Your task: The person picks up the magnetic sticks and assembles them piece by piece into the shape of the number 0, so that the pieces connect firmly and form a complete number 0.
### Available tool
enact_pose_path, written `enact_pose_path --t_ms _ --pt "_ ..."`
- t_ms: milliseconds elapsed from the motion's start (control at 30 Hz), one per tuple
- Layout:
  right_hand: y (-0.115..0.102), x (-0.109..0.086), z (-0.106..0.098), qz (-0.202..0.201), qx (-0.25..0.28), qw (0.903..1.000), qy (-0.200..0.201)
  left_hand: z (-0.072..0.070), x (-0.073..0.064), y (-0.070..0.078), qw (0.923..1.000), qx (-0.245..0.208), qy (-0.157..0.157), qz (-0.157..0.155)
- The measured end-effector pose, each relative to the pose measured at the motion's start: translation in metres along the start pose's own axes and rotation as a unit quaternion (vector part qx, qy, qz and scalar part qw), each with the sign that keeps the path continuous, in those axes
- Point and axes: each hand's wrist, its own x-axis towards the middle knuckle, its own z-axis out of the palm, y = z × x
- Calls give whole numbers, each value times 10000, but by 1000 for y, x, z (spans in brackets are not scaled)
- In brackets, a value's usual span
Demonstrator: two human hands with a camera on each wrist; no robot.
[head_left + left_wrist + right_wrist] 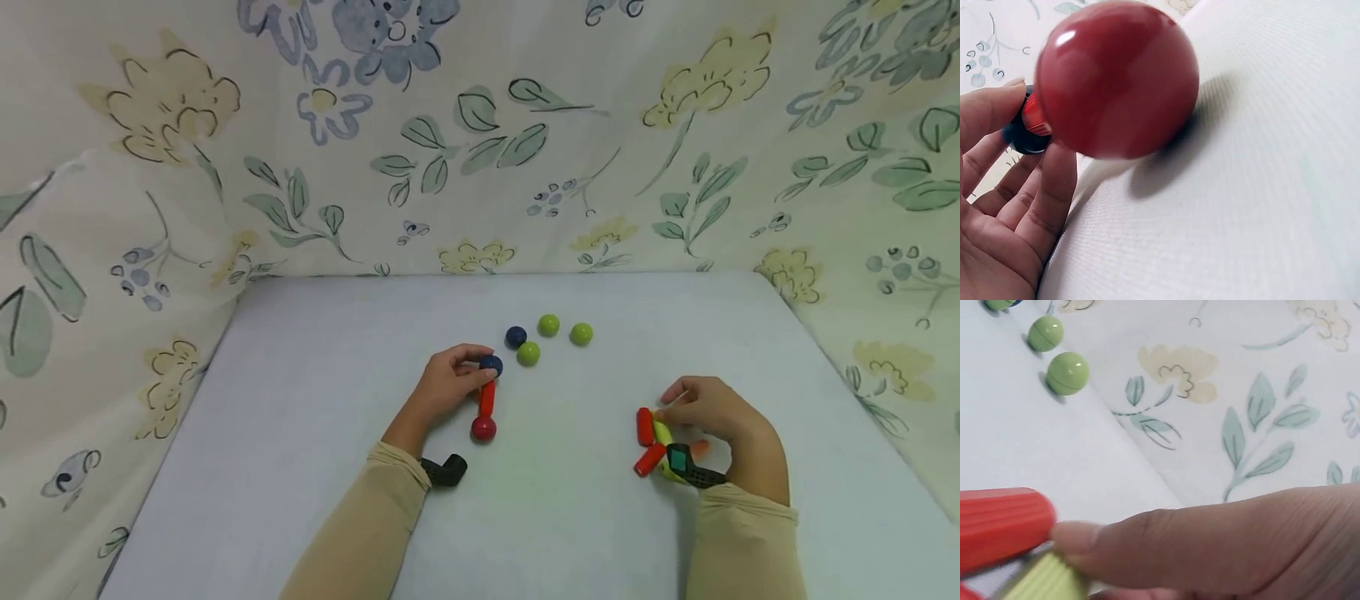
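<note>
My left hand [450, 379] holds a dark blue ball [491, 365] between thumb and fingers. From that ball a ribbed red stick [487, 400] runs to a red ball [483, 428] at its near end; the red ball fills much of the left wrist view. On the right, my right hand [705, 408] pinches the far end of a yellow-green stick [663, 432]. Its thumb [1079, 540] lies over that end, touching or nearly touching a red stick [1004, 528] alongside. A second red stick [649, 459] lies just nearer, and other sticks are partly hidden under the wrist.
Three light green balls [549, 325] and another dark blue ball [516, 337] stand loose toward the back of the white table [570, 517]. Floral cloth [480, 183] hangs behind it and along both sides. An orange stick [701, 450] shows beneath the right wrist.
</note>
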Motion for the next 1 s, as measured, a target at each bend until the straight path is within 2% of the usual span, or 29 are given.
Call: enact_pose_path --t_ms 67,233,300,400,533,667,800,1000 --pt "-1 4 4 -50 -1 9997 235 0 0 -1 10000 -39 -17 -26" --pt "-9 14 13 -186 -128 9930 1159 0 1 -1 9999 -165 -33 -11" --pt "-13 18 16 -179 -130 9908 1334 -1 2 -1 9998 -217 -40 -25" --pt "-17 19 18 -158 -73 9926 1205 -1 2 -2 9996 -259 -53 -94" --pt "-18 17 17 18 -41 9972 753 0 3 -2 9995 -293 -41 -146" --pt "-13 15 16 8 -95 9983 575 1 3 -2 9992 -398 -71 -53" --pt "-17 19 18 -197 -125 9961 848 3 3 -1 9988 -473 -119 70" --pt "-42 29 26 -739 207 9867 1432 1 4 -1 9990 -428 -130 -66"
